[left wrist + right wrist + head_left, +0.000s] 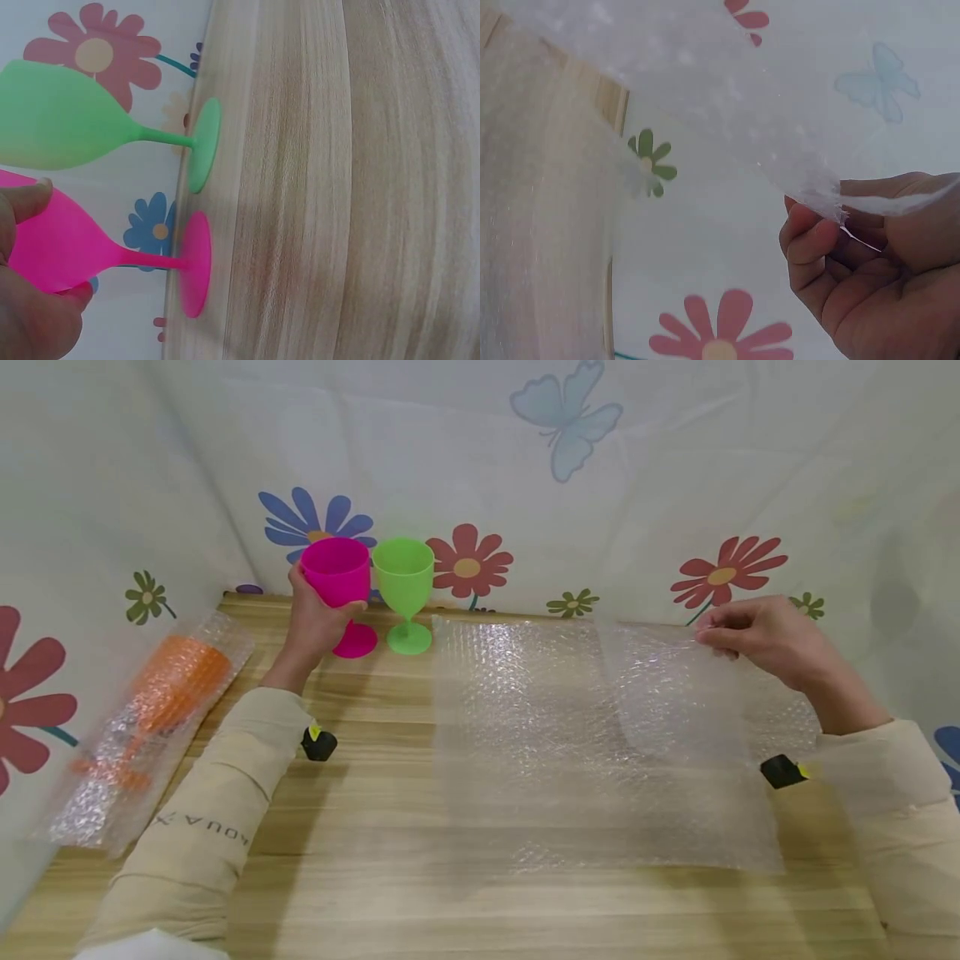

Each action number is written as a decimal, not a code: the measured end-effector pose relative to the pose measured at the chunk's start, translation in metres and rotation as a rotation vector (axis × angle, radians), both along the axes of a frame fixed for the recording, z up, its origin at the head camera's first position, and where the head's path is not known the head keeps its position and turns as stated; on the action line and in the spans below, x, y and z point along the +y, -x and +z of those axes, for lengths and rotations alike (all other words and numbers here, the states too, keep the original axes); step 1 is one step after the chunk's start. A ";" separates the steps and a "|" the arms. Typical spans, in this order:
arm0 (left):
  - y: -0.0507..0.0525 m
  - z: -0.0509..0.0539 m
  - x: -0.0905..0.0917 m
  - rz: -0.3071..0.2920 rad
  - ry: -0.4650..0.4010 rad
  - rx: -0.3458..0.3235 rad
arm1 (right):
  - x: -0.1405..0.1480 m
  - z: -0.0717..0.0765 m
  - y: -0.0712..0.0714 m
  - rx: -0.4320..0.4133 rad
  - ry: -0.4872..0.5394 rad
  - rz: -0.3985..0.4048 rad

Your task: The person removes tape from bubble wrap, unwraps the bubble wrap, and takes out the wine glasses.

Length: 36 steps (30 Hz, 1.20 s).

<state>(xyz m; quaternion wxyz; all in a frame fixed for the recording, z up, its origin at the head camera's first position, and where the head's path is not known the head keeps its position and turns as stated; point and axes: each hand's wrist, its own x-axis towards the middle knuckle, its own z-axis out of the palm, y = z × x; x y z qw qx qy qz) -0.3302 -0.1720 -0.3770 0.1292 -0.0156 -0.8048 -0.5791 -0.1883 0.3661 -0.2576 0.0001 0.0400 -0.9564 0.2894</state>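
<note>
My left hand (315, 622) grips the bowl of a pink plastic goblet (337, 568), its fingers wrapped round the side. The pink foot is at the table surface; whether it touches I cannot tell. Just right of it a green goblet (405, 572) stands upright, also seen beside the pink one in the left wrist view. My right hand (780, 635) pinches the upper edge of a clear bubble wrap sheet (525, 735), lifting that part while the rest lies on the table. In the right wrist view, the raised wrap (705, 97) runs up to the pinching fingers (814, 240).
An orange goblet (180, 677) lies at the left inside a bubble wrap sleeve (97, 802). The wooden table (360, 877) ends at the back against a white cloth (450, 460) printed with flowers and a butterfly. A small black device (318, 743) is near the left wrist.
</note>
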 end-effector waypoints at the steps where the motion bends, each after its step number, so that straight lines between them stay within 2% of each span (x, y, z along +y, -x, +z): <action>1: 0.001 0.000 0.000 0.001 -0.002 0.003 | 0.005 0.000 0.000 0.002 0.002 -0.003; 9: 0.004 0.001 0.000 0.011 -0.007 0.014 | 0.049 -0.001 0.006 0.015 -0.023 -0.033; 15: 0.008 0.002 0.001 0.007 -0.015 0.032 | 0.078 -0.001 0.011 0.020 0.046 -0.054; 21: 0.009 0.003 0.001 0.016 -0.012 0.024 | 0.097 0.005 0.017 -0.006 -0.014 -0.047; 25: 0.011 0.004 0.002 0.021 -0.008 0.023 | 0.105 0.006 0.023 -0.029 0.004 -0.047; 28: 0.013 0.005 0.003 0.016 -0.014 0.033 | 0.110 0.007 0.027 -0.049 -0.058 -0.068; 33: 0.016 0.008 0.004 0.009 -0.021 0.042 | 0.112 0.007 0.039 -0.085 -0.274 -0.107; 36: 0.016 0.009 0.003 0.012 -0.021 0.041 | 0.112 0.006 0.047 -0.103 -0.338 -0.088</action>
